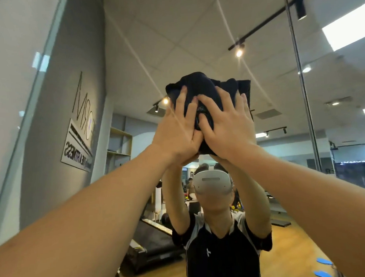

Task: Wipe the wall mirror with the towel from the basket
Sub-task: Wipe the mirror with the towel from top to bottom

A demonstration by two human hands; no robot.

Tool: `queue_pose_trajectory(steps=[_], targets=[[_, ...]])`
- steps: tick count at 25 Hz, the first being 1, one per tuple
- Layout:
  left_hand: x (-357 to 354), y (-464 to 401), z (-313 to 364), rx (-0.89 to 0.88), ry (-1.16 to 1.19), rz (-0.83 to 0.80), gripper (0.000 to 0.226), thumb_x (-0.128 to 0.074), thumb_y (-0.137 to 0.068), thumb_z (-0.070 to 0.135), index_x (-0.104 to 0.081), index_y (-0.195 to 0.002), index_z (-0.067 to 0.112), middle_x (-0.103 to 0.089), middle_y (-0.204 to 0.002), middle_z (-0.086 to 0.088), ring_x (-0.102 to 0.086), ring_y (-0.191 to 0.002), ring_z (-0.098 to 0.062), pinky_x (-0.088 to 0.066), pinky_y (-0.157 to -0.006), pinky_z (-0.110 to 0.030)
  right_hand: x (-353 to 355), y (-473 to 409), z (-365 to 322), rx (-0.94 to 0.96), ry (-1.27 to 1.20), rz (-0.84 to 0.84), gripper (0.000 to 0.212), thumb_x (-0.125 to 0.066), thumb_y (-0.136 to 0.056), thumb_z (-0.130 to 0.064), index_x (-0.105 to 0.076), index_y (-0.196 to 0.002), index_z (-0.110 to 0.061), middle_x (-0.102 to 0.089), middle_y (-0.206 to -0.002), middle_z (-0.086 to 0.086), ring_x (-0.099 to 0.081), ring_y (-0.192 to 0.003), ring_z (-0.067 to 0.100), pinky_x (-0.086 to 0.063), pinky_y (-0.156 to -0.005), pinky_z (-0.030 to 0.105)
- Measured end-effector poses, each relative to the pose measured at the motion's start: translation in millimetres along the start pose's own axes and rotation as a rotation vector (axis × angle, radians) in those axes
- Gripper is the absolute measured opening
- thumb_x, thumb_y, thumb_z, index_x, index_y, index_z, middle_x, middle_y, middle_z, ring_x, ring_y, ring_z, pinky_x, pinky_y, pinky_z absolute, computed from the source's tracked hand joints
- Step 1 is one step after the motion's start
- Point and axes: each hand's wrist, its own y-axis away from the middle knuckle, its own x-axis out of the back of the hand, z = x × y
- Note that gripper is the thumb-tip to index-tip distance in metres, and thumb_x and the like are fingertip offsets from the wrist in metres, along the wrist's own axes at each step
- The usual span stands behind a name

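Note:
A bunched dark navy towel (pixel 200 88) is pressed flat against the wall mirror (pixel 194 40) high above my head. My left hand (pixel 177 128) lies on the towel's lower left with fingers spread. My right hand (pixel 226 124) covers its lower right, fingers spread as well. Both arms reach up and forward. The mirror fills most of the view and reflects me with both arms raised behind the towel. The basket is out of sight.
A grey wall with a sign (pixel 78 146) borders the mirror on the left. A vertical seam (pixel 299 72) splits the mirror at the right. The reflection shows a treadmill (pixel 152 243), a wooden floor, shelves and ceiling lights.

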Motion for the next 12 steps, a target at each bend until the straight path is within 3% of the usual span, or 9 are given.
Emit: queue_pose_trajectory(steps=[2, 5, 9, 12], targets=[[0.0, 2.7, -0.5, -0.004, 0.001, -0.018, 0.078, -0.027, -0.091, 0.046, -0.013, -0.162, 0.015, 0.003, -0.171, -0.013, -0.006, -0.155, -0.043, -0.032, -0.121, -0.053, 0.5, 2.8, -1.3, -0.002, 0.003, 0.007, 0.054, -0.032, -0.102, -0.049, -0.042, -0.153, -0.036, -0.036, -0.162, 0.005, -0.026, -0.151, 0.041, -0.012, -0.128, 0.055], [3.3, 2.4, -4.8, -0.016, -0.004, -0.048, 0.079, -0.024, -0.091, 0.046, -0.007, -0.163, 0.016, 0.008, -0.171, -0.012, 0.001, -0.157, -0.039, -0.017, -0.127, -0.053, 1.5, 1.8, -2.3, 0.016, 0.024, 0.016, 0.053, -0.036, -0.102, -0.049, -0.043, -0.152, -0.035, -0.038, -0.161, 0.005, -0.031, -0.148, 0.04, -0.016, -0.127, 0.055], [2.3, 0.7, -7.6, -0.063, -0.04, -0.097, 0.081, -0.016, -0.092, 0.05, 0.001, -0.163, 0.015, 0.015, -0.17, -0.014, 0.01, -0.158, -0.036, -0.008, -0.128, -0.052, 3.9, 4.5, 0.4, 0.01, 0.054, -0.001, 0.057, -0.04, -0.102, -0.056, -0.038, -0.155, -0.037, -0.032, -0.163, 0.004, -0.027, -0.15, 0.039, -0.02, -0.126, 0.056], [5.7, -6.4, -13.5, -0.148, -0.078, -0.074, 0.079, -0.014, -0.096, 0.048, -0.001, -0.162, 0.008, 0.013, -0.169, -0.022, 0.005, -0.158, -0.038, -0.004, -0.128, -0.052, 7.3, 0.5, 1.2, -0.007, 0.06, -0.041, 0.062, -0.041, -0.1, -0.06, -0.033, -0.158, -0.037, -0.027, -0.166, 0.006, -0.025, -0.151, 0.039, -0.023, -0.124, 0.059]])
